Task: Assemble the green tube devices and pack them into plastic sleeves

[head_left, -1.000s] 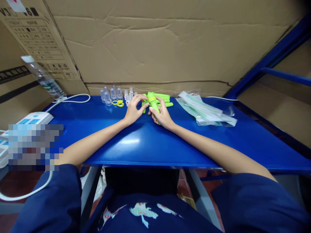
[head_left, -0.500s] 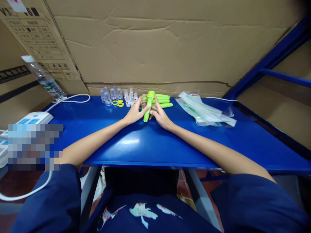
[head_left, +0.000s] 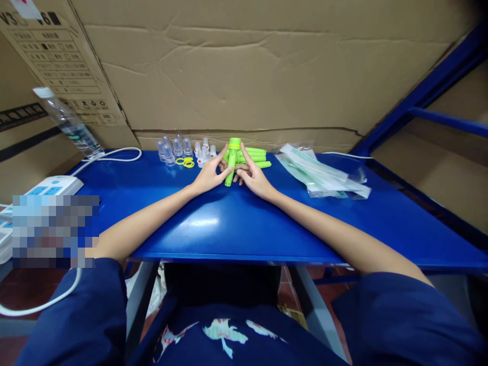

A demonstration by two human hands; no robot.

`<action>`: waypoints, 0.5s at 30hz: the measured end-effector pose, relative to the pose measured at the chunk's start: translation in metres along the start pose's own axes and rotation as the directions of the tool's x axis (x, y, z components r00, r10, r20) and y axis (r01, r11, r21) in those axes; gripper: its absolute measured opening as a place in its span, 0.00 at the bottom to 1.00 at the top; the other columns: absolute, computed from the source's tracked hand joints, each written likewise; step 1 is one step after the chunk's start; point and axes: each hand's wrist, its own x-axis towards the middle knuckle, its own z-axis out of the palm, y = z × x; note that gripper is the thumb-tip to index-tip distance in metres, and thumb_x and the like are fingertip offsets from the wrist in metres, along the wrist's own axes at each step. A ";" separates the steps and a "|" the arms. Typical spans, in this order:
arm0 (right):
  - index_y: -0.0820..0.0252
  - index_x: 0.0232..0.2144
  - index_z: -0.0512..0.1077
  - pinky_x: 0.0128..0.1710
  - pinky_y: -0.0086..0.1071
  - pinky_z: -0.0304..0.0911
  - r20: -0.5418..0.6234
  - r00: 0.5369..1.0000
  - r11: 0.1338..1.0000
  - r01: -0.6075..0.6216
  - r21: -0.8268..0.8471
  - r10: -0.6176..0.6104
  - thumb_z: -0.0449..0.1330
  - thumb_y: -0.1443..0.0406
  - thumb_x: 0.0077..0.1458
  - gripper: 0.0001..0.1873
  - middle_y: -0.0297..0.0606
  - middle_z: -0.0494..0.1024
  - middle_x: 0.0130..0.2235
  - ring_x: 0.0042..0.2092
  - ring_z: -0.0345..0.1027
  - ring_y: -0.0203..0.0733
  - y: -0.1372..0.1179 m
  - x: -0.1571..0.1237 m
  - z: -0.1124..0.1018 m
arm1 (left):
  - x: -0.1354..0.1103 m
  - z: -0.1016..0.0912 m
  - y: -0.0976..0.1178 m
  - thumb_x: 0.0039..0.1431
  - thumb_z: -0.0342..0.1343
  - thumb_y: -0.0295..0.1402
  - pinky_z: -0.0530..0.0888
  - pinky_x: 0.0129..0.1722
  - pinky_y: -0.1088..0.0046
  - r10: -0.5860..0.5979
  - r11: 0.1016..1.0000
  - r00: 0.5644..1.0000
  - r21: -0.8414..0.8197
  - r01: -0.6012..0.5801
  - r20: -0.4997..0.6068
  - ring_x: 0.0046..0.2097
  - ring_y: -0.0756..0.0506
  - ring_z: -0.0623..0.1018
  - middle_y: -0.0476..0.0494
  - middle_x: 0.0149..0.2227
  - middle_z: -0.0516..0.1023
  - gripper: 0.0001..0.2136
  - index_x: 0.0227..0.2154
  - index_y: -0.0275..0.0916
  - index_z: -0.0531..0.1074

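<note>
Between my two hands is a lime-green flashlight body (head_left: 232,161) with a wide head, a yellow ring around the head and a narrower handle slanting down towards me. My left hand (head_left: 209,176) grips it from the left, thumb on the handle and fingers up by the head. From the other side, my right hand (head_left: 256,178) holds it with the index fingertip at the head; its lower fingers are partly hidden behind the handle. More green flashlight bodies (head_left: 256,154) lie just behind my right fingers.
Left of my hands stand several clear domed caps (head_left: 168,152), yellow rings (head_left: 186,162) and small white pieces with red dots (head_left: 205,154). Plastic packaging (head_left: 324,173) lies right. A water bottle (head_left: 70,124) and power strip (head_left: 53,189) are at left; cardboard (head_left: 244,76) backs the blue table (head_left: 229,229).
The flashlight body has turned slightly, its head moving a little left and up and its lower end rising. My hands have shifted slightly with it, both still on it.
</note>
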 end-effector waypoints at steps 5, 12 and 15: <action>0.56 0.68 0.63 0.47 0.50 0.76 -0.072 0.993 0.926 0.063 -0.372 -0.096 0.53 0.59 0.63 0.32 0.48 0.79 0.50 0.41 0.76 0.48 0.011 0.009 -0.027 | 0.000 0.002 -0.006 0.67 0.55 0.35 0.79 0.47 0.65 -0.093 0.994 0.995 -0.059 0.091 -0.031 0.38 0.44 0.82 0.41 0.38 0.83 0.29 0.70 0.36 0.63; 0.62 0.70 0.62 0.71 0.63 0.49 0.083 0.993 0.597 0.117 -0.794 -0.084 0.50 0.52 0.68 0.34 0.53 0.57 0.74 0.74 0.50 0.62 0.034 0.028 -0.068 | 0.001 -0.002 0.002 0.70 0.50 0.32 0.77 0.55 0.63 -0.102 0.994 0.994 -0.033 0.101 -0.036 0.46 0.44 0.82 0.42 0.50 0.85 0.18 0.57 0.42 0.78; 0.59 0.74 0.57 0.73 0.62 0.44 0.144 0.989 0.568 0.094 -0.818 0.043 0.43 0.47 0.71 0.38 0.47 0.48 0.77 0.77 0.39 0.62 0.043 0.033 -0.081 | 0.000 -0.001 0.008 0.71 0.48 0.32 0.75 0.57 0.61 -0.096 0.995 0.995 0.007 0.097 -0.029 0.51 0.42 0.81 0.42 0.52 0.84 0.17 0.52 0.41 0.81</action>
